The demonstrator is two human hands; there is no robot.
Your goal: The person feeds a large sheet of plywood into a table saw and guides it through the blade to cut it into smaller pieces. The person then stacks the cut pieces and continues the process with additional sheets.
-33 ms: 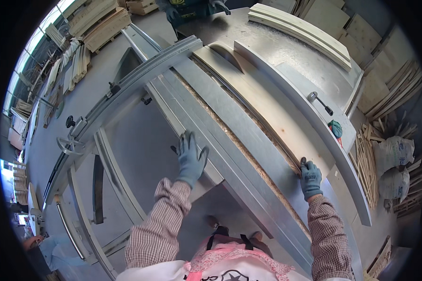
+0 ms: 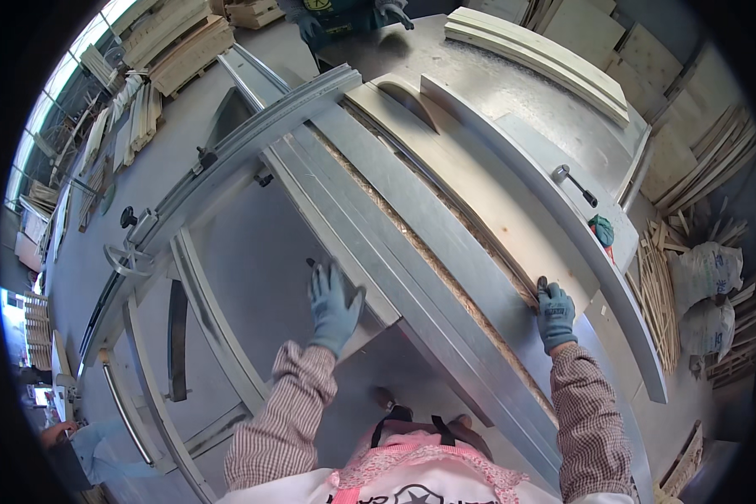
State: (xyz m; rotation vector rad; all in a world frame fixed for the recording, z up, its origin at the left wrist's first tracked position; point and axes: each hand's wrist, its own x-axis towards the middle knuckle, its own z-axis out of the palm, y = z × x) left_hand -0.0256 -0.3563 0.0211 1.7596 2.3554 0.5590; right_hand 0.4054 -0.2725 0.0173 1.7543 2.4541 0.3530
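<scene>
Your left hand (image 2: 333,308), fingers spread, lies at the edge of the metal desk (image 2: 416,202). Beside the long fence (image 2: 638,332), flat, lies the pale board (image 2: 500,214); your right hand (image 2: 555,316) curls at its near corner, pinch not discernible. Best kept snug to the fence, fingers clear of the curved blade (image 2: 414,102).

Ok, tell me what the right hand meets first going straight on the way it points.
The pale wooden board: the right hand seems to be touching it near its left edge. Beyond, the line appears to cross the board toward the long metal rip fence, though depth is unclear.
</scene>
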